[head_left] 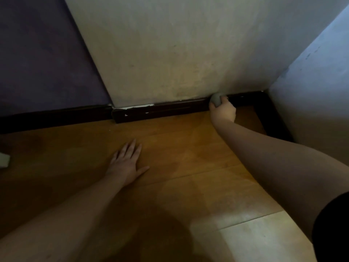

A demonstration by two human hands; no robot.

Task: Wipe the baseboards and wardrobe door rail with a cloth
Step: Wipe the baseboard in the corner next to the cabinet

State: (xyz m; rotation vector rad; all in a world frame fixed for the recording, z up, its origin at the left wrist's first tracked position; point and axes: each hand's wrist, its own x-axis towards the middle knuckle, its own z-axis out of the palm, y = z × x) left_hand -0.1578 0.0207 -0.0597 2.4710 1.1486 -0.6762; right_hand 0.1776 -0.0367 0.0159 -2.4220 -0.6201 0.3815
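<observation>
Right at the top edge of the dark baseboard (170, 110), near the room's corner, a bunched grey cloth (216, 101) is pressed against the wall (170, 53), the right hand (223, 111) clenched around it. Well apart, the left hand (126, 163) lies flat on the wooden floor (188, 157), fingers spread and holding nothing.

Grey cloth (216, 101), dark brown baseboard (170, 110), orange-brown floor (188, 148)
</observation>
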